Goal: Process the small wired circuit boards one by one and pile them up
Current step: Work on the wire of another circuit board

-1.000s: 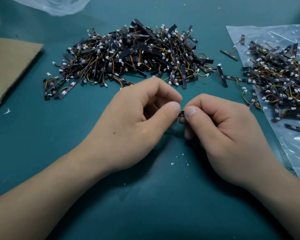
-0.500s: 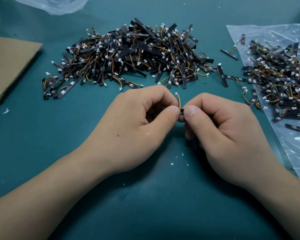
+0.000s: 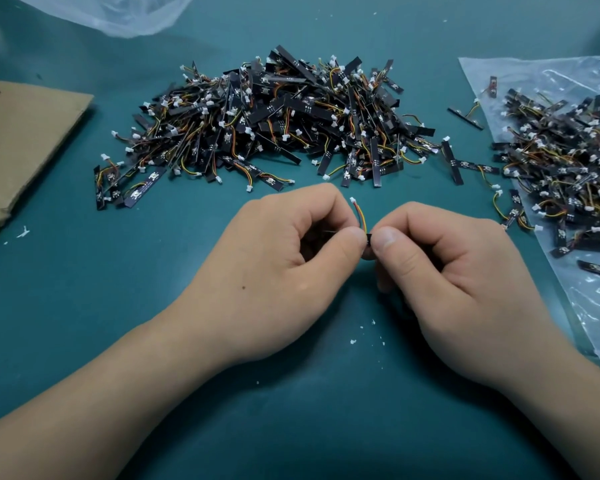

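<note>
Two bare hands on show here: the left hand and the right hand. The left forearm and right forearm are uncovered right out to the picture's edge. There's a small dark mole on the back of the left hand. The right thumbnail is broad, short and neatly trimmed. The knuckles look smooth and the fingers fairly thick.

Mat lay open near left, board heap barred the far middle, heap on plastic crowded right, cardboard flanked left
</note>
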A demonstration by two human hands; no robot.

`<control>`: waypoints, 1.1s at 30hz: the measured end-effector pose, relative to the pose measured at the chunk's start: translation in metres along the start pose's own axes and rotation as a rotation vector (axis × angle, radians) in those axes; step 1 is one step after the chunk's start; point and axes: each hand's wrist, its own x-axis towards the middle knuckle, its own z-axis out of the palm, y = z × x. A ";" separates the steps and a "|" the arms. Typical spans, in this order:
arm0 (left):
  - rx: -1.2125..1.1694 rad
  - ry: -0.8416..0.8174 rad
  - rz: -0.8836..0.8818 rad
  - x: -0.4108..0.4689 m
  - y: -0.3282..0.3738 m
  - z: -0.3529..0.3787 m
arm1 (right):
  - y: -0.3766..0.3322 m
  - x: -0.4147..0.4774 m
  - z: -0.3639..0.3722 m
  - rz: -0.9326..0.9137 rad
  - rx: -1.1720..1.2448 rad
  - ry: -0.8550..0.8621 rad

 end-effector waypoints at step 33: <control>-0.068 0.046 -0.006 0.000 -0.002 -0.003 | -0.001 0.009 0.002 0.044 0.057 0.017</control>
